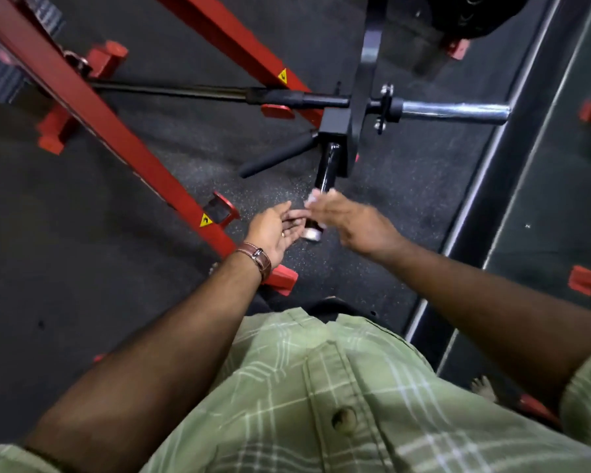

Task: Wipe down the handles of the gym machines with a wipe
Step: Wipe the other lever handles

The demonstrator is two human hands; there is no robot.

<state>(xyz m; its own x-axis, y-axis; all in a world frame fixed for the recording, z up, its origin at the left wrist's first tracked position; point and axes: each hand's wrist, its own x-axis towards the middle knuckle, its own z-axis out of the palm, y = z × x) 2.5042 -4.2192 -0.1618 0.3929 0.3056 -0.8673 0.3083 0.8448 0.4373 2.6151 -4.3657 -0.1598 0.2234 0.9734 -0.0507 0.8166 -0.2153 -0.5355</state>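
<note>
The right hand (342,216) pinches a white wipe (313,199) against the black handle (325,172), fingers curled over it; the left hand (277,227) lies open, palm up, fingertips touching the handle's lower end near its silver cap (310,234). Best to wrap the wipe fully round and twist while sliding. The handle juts from the black bracket (335,122) toward the person, passing under the grip.
</note>
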